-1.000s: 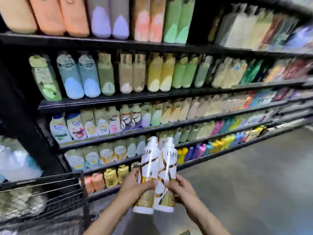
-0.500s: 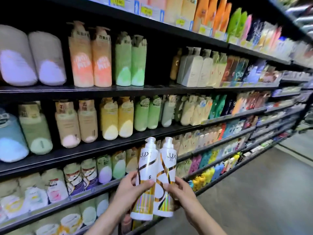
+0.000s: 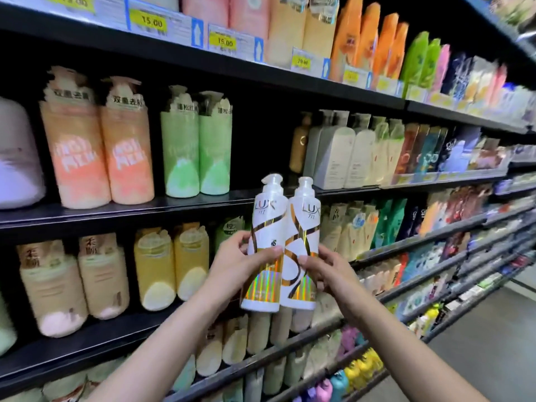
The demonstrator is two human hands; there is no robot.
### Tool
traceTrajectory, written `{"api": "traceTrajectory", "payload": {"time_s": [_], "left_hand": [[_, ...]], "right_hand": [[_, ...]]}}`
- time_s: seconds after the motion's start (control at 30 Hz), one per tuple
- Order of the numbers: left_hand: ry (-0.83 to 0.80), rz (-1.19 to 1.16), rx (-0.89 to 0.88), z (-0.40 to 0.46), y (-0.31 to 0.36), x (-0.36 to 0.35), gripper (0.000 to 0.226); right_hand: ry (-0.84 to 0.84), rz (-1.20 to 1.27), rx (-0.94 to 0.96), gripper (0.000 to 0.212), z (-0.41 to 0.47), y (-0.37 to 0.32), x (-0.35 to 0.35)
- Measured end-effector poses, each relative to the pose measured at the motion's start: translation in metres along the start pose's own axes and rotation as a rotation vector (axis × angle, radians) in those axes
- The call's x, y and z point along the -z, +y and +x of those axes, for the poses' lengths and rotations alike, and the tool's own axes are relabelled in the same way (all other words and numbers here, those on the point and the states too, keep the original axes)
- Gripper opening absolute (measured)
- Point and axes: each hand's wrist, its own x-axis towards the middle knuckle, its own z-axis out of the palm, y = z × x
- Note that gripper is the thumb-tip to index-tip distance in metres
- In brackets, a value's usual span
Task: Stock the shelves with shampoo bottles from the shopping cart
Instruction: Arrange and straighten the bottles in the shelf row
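— Bottles first: where are they?

— Two white pump bottles marked LUX, held upright side by side and touching. The left bottle [image 3: 265, 245] and the right bottle [image 3: 301, 248] are up in front of the shelving, their pump heads level with the front edge of the shelf [image 3: 185, 203] that carries the orange bottles [image 3: 98, 146] and the green bottles [image 3: 195, 146]. Both have gold swirls and a striped gold band low on the body.

— Who holds which?

— The left hand [image 3: 235, 265] grips the left bottle about the middle: its thumb lies across the front of the label and its fingers curl round the far side. The right hand [image 3: 327, 271] grips the right bottle the same way from the other side, thumb on the front, fingers wrapped behind. Neither hand is spread; both are closed round their bottles.

— What is just past the bottles?

— Behind their tops, on that same shelf, a dark gap lies to the right of the green bottles, and further right stand pale grey-white bottles [image 3: 333, 152]. Below the shelf, left of the left hand, are yellow bottles [image 3: 171, 265] and beige bottles [image 3: 75, 280]. Above it, the next board up carries yellow price tags [image 3: 150, 21] along its front edge.

— Anything of the cart?

— It does not show. The grey floor [image 3: 493, 343] runs along the lower right, below the right forearm.
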Motion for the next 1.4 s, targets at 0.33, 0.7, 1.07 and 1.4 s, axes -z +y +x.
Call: {"api": "traceTrajectory", "payload": {"time_s": [0.33, 0.7, 1.07, 1.4], "left_hand": [[0.228, 0.100, -0.142, 0.114, 0.065, -0.016, 0.052], [0.503, 0.261, -0.222, 0.182, 0.075, -0.018, 0.071], [0.527, 0.346, -0.265, 0.191, 0.053, -0.021, 0.055], [0.535, 0.415, -0.298, 0.183, 0.042, -0.021, 0.051]], "right_hand": [[-0.153, -0.048, 0.202, 0.047, 0.143, -0.066, 0.034], [-0.244, 0.041, 0.328, 0.040, 0.238, -0.078, 0.032], [-0.316, 0.092, 0.362, 0.060, 0.261, -0.056, 0.027], [-0.204, 0.008, 0.370, 0.063, 0.258, -0.052, 0.027]]}}
